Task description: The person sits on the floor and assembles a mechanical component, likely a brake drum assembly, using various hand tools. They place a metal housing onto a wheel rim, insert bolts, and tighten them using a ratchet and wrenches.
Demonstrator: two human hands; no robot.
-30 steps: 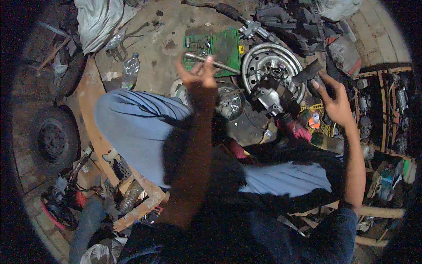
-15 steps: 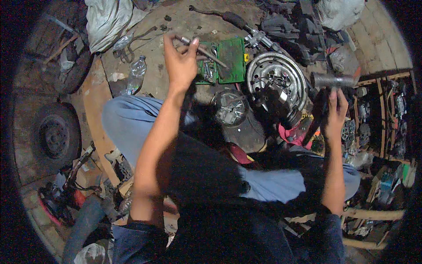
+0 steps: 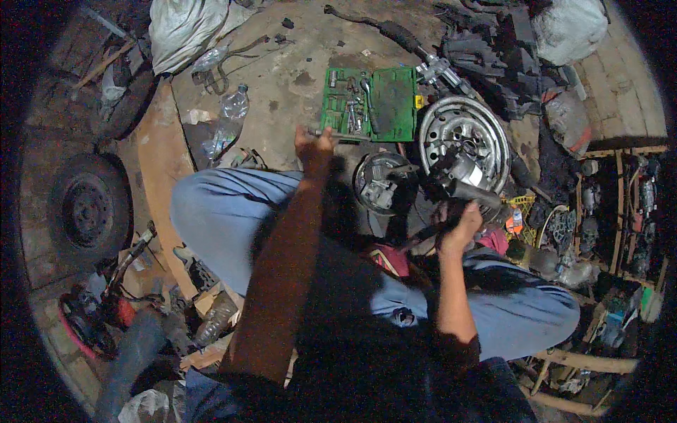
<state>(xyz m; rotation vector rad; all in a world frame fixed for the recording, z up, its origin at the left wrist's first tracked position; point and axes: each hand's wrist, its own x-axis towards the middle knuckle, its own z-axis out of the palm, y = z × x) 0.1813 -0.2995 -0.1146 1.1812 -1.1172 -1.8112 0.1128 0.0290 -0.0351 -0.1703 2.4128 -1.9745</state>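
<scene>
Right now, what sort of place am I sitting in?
Probably a vehicle repair workshop, judging by the open green tool case, the bare metal wheel beside it and the tyre off to the left.

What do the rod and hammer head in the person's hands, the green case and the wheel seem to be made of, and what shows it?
Rod: probably plain metal; greyish, though blurred.
Hammer head: smooth, dull grey; metal or hard rubber, can't tell which.
Green case: probably plastic, grimy, evenly coloured; painted metal is possible.
Wheel: metal, silvery finish, with bright curved highlights.
</scene>
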